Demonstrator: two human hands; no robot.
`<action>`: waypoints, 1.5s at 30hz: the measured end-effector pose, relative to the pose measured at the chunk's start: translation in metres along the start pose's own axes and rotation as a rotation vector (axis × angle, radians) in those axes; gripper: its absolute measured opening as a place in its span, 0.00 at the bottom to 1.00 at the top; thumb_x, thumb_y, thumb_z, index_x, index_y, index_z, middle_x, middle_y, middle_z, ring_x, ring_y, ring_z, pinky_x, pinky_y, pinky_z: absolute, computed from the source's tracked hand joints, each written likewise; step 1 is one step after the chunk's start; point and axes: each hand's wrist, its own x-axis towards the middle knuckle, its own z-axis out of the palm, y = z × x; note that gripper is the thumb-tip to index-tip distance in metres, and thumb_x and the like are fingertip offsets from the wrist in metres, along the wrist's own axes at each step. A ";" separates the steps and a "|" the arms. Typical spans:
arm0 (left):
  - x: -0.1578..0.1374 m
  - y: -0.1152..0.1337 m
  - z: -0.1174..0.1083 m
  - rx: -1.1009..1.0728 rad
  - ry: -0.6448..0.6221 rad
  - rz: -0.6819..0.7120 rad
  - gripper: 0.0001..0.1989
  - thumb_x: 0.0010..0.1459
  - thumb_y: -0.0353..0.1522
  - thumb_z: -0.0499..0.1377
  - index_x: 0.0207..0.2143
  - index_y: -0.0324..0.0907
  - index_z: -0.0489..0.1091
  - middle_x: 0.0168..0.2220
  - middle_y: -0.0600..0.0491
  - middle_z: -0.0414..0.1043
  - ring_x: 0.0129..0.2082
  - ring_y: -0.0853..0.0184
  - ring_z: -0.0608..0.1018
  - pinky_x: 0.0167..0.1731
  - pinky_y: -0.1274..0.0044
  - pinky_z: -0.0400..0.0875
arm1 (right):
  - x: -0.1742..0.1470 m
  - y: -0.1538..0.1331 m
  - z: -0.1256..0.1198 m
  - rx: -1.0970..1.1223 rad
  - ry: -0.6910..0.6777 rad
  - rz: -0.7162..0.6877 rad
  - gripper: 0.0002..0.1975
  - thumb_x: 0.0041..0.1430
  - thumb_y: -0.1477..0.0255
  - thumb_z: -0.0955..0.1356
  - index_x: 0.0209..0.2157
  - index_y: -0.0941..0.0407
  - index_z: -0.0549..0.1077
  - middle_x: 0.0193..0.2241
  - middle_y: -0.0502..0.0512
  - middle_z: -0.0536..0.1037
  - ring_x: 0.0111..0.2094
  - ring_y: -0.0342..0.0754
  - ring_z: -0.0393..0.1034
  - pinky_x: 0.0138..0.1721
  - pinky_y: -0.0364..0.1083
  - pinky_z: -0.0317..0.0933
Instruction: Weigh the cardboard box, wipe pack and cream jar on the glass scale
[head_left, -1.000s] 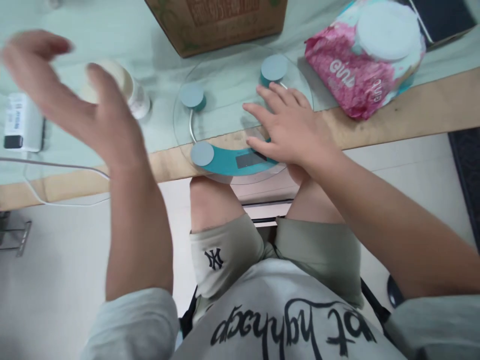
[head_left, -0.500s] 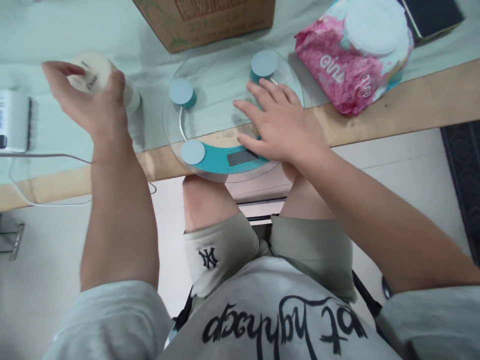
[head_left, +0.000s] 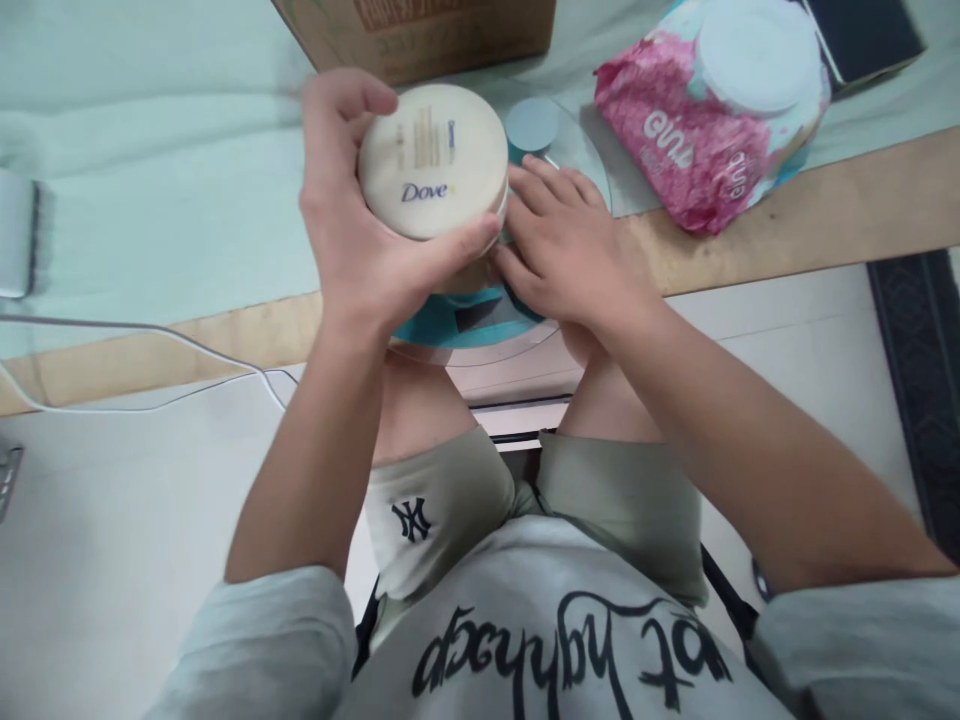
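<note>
My left hand [head_left: 360, 220] is wrapped around a round cream-coloured Dove jar [head_left: 431, 155], lid facing up. The jar is over the round glass scale [head_left: 469, 335] and hides much of it; I cannot tell whether it touches the glass. The scale has a teal front strip with a dark display, and one round grey-topped foot shows at the back right. My right hand [head_left: 562, 240] lies with fingers spread on the right side of the scale, its fingertips close to the jar.
A cardboard box [head_left: 450, 45] stands behind the scale. To the right lie a pink wipes pack [head_left: 697, 130] with a white lid and a dark box [head_left: 862, 40]. A white device [head_left: 15, 235] and cables [head_left: 150, 328] are at the left. The wooden table edge [head_left: 750, 205] runs in front.
My left hand has carried the jar from the left of the table rightward over the scale. My right hand has stayed on the scale's right side.
</note>
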 end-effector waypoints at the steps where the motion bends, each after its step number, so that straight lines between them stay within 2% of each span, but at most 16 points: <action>1: 0.000 -0.006 0.002 0.060 -0.077 0.122 0.38 0.38 0.53 0.80 0.45 0.49 0.67 0.50 0.53 0.69 0.51 0.56 0.76 0.51 0.67 0.72 | 0.001 0.000 -0.001 0.004 0.007 0.016 0.27 0.64 0.64 0.62 0.64 0.46 0.66 0.73 0.48 0.59 0.77 0.55 0.48 0.81 0.64 0.42; 3: 0.000 -0.018 0.006 0.168 -0.170 0.362 0.38 0.50 0.61 0.70 0.50 0.50 0.61 0.51 0.53 0.66 0.49 0.62 0.76 0.47 0.68 0.74 | 0.001 -0.003 -0.004 0.007 0.029 0.072 0.31 0.62 0.70 0.60 0.67 0.47 0.63 0.71 0.50 0.62 0.76 0.53 0.52 0.79 0.61 0.48; 6: -0.002 -0.026 0.013 0.242 -0.183 0.456 0.39 0.54 0.64 0.65 0.53 0.50 0.57 0.51 0.50 0.65 0.47 0.64 0.76 0.46 0.68 0.77 | 0.001 -0.008 -0.011 0.013 0.062 0.188 0.35 0.60 0.75 0.59 0.69 0.50 0.59 0.68 0.53 0.67 0.70 0.54 0.62 0.72 0.58 0.60; 9: -0.003 -0.034 0.015 0.220 -0.213 0.433 0.47 0.53 0.69 0.61 0.60 0.48 0.53 0.62 0.45 0.61 0.60 0.59 0.74 0.61 0.66 0.75 | 0.000 -0.011 -0.014 -0.001 0.067 0.244 0.33 0.62 0.75 0.59 0.69 0.51 0.61 0.64 0.56 0.71 0.66 0.56 0.67 0.67 0.57 0.64; 12: 0.003 -0.054 -0.003 0.194 -0.237 0.337 0.64 0.47 0.78 0.46 0.71 0.45 0.40 0.76 0.47 0.42 0.77 0.56 0.56 0.78 0.66 0.56 | 0.000 -0.012 -0.013 -0.025 0.067 0.244 0.33 0.60 0.76 0.60 0.67 0.50 0.63 0.63 0.57 0.72 0.66 0.55 0.67 0.67 0.56 0.64; 13: 0.005 -0.061 -0.012 0.215 -0.231 0.267 0.62 0.50 0.77 0.41 0.72 0.43 0.41 0.77 0.48 0.42 0.78 0.57 0.52 0.80 0.66 0.52 | 0.001 -0.011 -0.012 -0.031 0.068 0.245 0.33 0.60 0.77 0.60 0.66 0.50 0.63 0.62 0.57 0.72 0.65 0.55 0.67 0.66 0.56 0.65; 15: 0.007 -0.069 -0.028 0.301 -0.229 0.139 0.51 0.63 0.69 0.36 0.70 0.39 0.53 0.74 0.48 0.54 0.76 0.58 0.58 0.79 0.64 0.55 | 0.002 -0.010 -0.010 -0.049 0.072 0.248 0.32 0.59 0.78 0.60 0.64 0.49 0.65 0.59 0.57 0.74 0.64 0.55 0.68 0.65 0.56 0.65; 17: 0.004 -0.067 -0.035 0.408 -0.287 0.065 0.37 0.72 0.58 0.43 0.63 0.40 0.66 0.68 0.50 0.67 0.70 0.59 0.68 0.75 0.62 0.62 | 0.002 -0.007 -0.007 -0.075 0.087 0.245 0.29 0.58 0.77 0.61 0.62 0.50 0.67 0.57 0.59 0.75 0.62 0.56 0.69 0.64 0.56 0.66; 20: -0.005 -0.051 -0.025 0.530 -0.370 0.059 0.18 0.73 0.43 0.51 0.56 0.45 0.73 0.64 0.55 0.72 0.65 0.60 0.72 0.70 0.63 0.67 | 0.001 -0.003 -0.002 -0.086 0.132 0.207 0.25 0.58 0.75 0.62 0.58 0.52 0.69 0.55 0.61 0.76 0.61 0.57 0.70 0.63 0.56 0.66; 25: -0.006 -0.046 -0.010 0.713 -0.449 0.035 0.20 0.68 0.31 0.50 0.60 0.43 0.68 0.67 0.55 0.68 0.67 0.63 0.67 0.71 0.66 0.64 | 0.000 0.005 0.003 -0.056 0.161 0.148 0.24 0.59 0.74 0.61 0.57 0.53 0.70 0.57 0.61 0.76 0.61 0.57 0.70 0.62 0.57 0.66; 29: -0.003 -0.054 -0.023 0.543 -0.434 0.032 0.25 0.66 0.40 0.56 0.63 0.46 0.65 0.65 0.53 0.69 0.67 0.58 0.70 0.72 0.59 0.65 | 0.001 0.007 0.004 -0.054 0.185 0.129 0.23 0.58 0.74 0.62 0.55 0.52 0.70 0.55 0.60 0.77 0.60 0.57 0.71 0.61 0.57 0.67; 32: -0.004 -0.044 -0.027 0.315 -0.496 0.131 0.37 0.65 0.53 0.56 0.70 0.49 0.51 0.72 0.51 0.60 0.73 0.58 0.65 0.75 0.61 0.64 | 0.002 0.003 0.002 -0.069 0.159 0.177 0.23 0.58 0.73 0.62 0.56 0.53 0.70 0.56 0.61 0.76 0.61 0.58 0.71 0.62 0.57 0.66; 35: -0.004 -0.028 -0.016 0.268 -0.550 0.246 0.50 0.62 0.60 0.59 0.74 0.47 0.41 0.77 0.48 0.47 0.78 0.57 0.54 0.79 0.62 0.57 | 0.002 -0.002 -0.001 -0.087 0.134 0.218 0.23 0.59 0.72 0.62 0.56 0.52 0.70 0.57 0.61 0.76 0.61 0.59 0.70 0.62 0.57 0.66; 38: -0.003 -0.029 0.000 0.280 -0.474 0.328 0.54 0.57 0.62 0.65 0.72 0.48 0.45 0.76 0.48 0.48 0.78 0.55 0.55 0.79 0.63 0.54 | 0.001 -0.004 -0.003 -0.090 0.125 0.222 0.24 0.59 0.72 0.62 0.58 0.51 0.69 0.57 0.61 0.75 0.62 0.59 0.70 0.61 0.57 0.65; 42: 0.006 -0.068 0.002 0.251 -0.254 0.467 0.52 0.57 0.60 0.67 0.72 0.54 0.44 0.73 0.54 0.52 0.75 0.57 0.59 0.78 0.70 0.56 | 0.002 -0.005 -0.004 -0.076 0.099 0.212 0.25 0.61 0.72 0.61 0.60 0.51 0.67 0.59 0.60 0.74 0.63 0.58 0.68 0.64 0.57 0.63; 45: 0.030 -0.110 -0.029 0.201 -0.080 0.560 0.54 0.58 0.62 0.65 0.72 0.54 0.38 0.73 0.58 0.44 0.76 0.54 0.55 0.81 0.70 0.45 | 0.001 -0.005 -0.004 -0.065 0.095 0.231 0.27 0.62 0.72 0.61 0.62 0.49 0.66 0.62 0.56 0.73 0.65 0.56 0.67 0.66 0.56 0.63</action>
